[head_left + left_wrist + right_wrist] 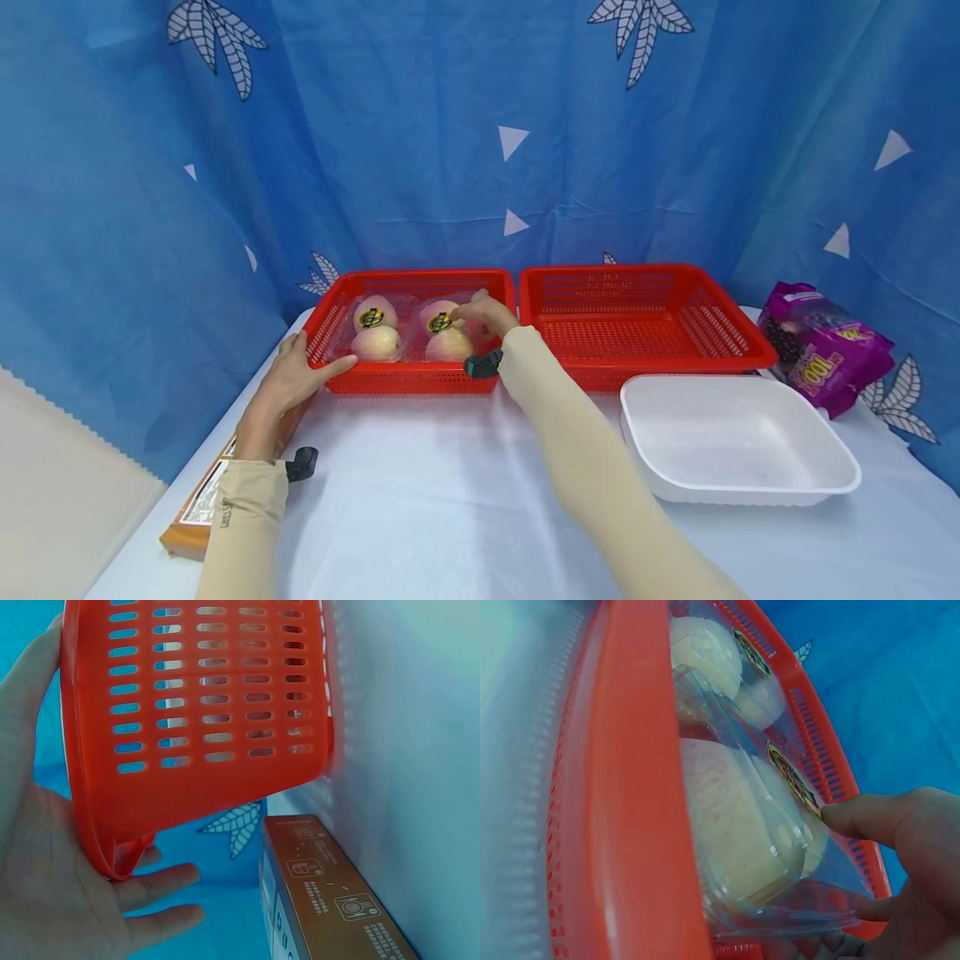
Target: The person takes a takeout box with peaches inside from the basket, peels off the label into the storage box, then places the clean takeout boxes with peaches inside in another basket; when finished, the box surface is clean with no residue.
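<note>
A red slotted basket [420, 276] stands at the back left of the table and holds a clear plastic pack of pale apples [381, 331] with round stickers. My right hand [471, 313] reaches into the basket's right end. In the right wrist view it [859, 862] pinches the edge of the pack [735, 825], one fingertip on a sticker on top and the other fingers under the rim. My left hand [303, 373] rests against the basket's front-left corner. Its palm [52, 885] lies on the corner of the basket [202, 697] with the fingers straight.
A second red basket [645, 273], with nothing in it, stands to the right. In front of it is a white foam tray [750, 497]. A purple snack bag [821, 350] lies far right. A brown box [201, 510] lies under my left forearm at the table's left edge. A blue curtain hangs behind.
</note>
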Demonstrator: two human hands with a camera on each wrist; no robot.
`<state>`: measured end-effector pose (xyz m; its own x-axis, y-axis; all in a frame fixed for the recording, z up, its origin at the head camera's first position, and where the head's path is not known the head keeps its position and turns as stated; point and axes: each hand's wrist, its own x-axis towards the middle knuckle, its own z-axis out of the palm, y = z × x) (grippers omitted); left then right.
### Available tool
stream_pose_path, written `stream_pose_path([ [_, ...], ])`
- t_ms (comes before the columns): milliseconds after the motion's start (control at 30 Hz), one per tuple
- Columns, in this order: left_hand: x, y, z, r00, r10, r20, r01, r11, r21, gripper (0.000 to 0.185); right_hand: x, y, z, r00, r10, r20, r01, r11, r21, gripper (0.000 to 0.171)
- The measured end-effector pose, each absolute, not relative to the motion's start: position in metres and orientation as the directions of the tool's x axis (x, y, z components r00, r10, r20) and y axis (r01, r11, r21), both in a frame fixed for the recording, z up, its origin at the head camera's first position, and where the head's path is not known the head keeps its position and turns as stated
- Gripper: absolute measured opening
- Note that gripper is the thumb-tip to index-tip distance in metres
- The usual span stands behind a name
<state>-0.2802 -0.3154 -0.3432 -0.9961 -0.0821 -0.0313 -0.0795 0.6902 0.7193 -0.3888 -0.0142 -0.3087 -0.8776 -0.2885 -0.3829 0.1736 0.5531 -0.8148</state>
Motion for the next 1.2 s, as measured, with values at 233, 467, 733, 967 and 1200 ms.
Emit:
stream_pose_path([
  [233, -0.28, -0.315, -0.344, -0.996, -0.085, -0.03, -0.078, 0.654, 0.752, 0.117, -0.393, -0.016, -0.309, -0.883, -0.274, -0.382, 0.183, 0.548, -0.816, 0.099],
  [467, -0.278, -0.315, -0.345, -0.994, -0.1, -0.05, -0.102, 0.619, 0.779, 0.118, -0.396, -0.015, -0.314, -0.897, -0.279, -0.341, 0.172, 0.491, -0.854, 0.099],
  [733, -0.278, -0.314, -0.346, -0.992, -0.113, -0.053, -0.108, 0.56, 0.822, 0.118, -0.396, -0.013, -0.314, -0.887, -0.304, -0.347, 0.218, 0.387, -0.896, 0.099],
  [967, -0.277, -0.315, -0.345, -0.994, -0.102, -0.044, -0.096, 0.586, 0.804, 0.118, -0.397, -0.011, -0.312, -0.892, -0.314, -0.326, 0.213, 0.346, -0.914, 0.097],
  [1200, -0.279, -0.315, -0.345, -0.992, -0.114, -0.057, -0.112, 0.568, 0.815, 0.121, -0.399, -0.003, -0.313, -0.916, -0.319, -0.244, 0.17, 0.241, -0.956, 0.026],
])
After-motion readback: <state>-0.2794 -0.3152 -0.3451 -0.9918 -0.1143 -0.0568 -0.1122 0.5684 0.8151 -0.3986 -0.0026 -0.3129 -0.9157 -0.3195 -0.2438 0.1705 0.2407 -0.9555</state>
